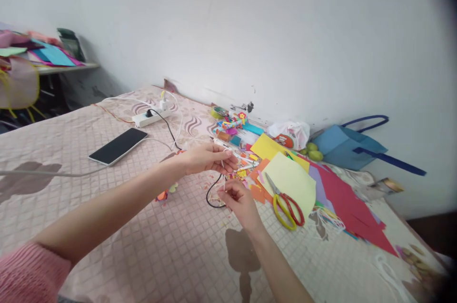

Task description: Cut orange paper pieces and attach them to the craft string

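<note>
Our right hand (238, 198) pinching lower end of thin white strand (224, 182). Strand upright between our hands, reaching up to our left hand (210, 158), fingers loosely curved; its grip we cannot tell.

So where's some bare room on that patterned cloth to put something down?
There's bare cloth between the left arm and the right arm, low in the picture, and another patch left of the phone, beyond the pale cable. It's crowded right of the right hand: paper sheets, scissors, string, and farther back the blue bag.
</note>
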### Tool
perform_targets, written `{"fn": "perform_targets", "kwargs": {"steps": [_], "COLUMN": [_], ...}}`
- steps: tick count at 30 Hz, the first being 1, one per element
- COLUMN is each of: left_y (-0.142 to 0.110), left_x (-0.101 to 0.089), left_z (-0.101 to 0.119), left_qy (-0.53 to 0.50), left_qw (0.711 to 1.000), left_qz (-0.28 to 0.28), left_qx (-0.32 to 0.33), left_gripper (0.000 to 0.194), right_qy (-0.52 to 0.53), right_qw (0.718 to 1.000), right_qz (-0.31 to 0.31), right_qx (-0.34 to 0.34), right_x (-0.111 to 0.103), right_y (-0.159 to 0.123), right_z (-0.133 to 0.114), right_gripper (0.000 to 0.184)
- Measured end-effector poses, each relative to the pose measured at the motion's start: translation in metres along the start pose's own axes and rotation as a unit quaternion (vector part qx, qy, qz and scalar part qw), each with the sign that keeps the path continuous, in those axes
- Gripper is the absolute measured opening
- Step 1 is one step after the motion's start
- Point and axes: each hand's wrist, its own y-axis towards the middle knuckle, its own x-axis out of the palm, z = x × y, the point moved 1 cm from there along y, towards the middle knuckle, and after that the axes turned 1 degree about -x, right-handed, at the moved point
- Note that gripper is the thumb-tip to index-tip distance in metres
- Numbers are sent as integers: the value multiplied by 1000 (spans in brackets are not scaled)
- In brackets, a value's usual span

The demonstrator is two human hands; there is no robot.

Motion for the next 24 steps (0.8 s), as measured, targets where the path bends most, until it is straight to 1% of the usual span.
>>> {"fn": "perform_targets", "kwargs": {"steps": [2,7,10,12,16,18,21,24], "left_y": [-4,-6,-1,2,2,-1,-6,-9], "left_x": [3,4,0,-2,-5,-6,-7,-7], "left_z": [-9,-31,-42,-48,-57,-60,-62,-63], "left_qy": [-17,-45,-37,-20,-5,-2,6,28], "left_qw": [1000,997,994,992,991,991,991,990], "left_qz": [23,68,96,116,135,133,129,137], "left_qx": [7,4,25,36,23,20,19,25], "left_gripper": [26,25,27,28,26,26,27,27], "right_qy": [10,5,7,6,-13,-26,-42,-60], "right_qw": [1000,999,998,998,997,997,997,997], "right_qz": [-16,-29,-43,-38,-14,-10,-15,-24], "right_qx": [12,20,38,55,76,77,63,38], "right_x": [-3,-9,-11,-12,-16,-16,-15,-14], "right_y": [-3,-9,-13,-15,-18,-19,-19,-20], "right_z": [5,19,24,27,29,29,28,27], "right_gripper": [16,16,16,19,25,26,25,21]}}
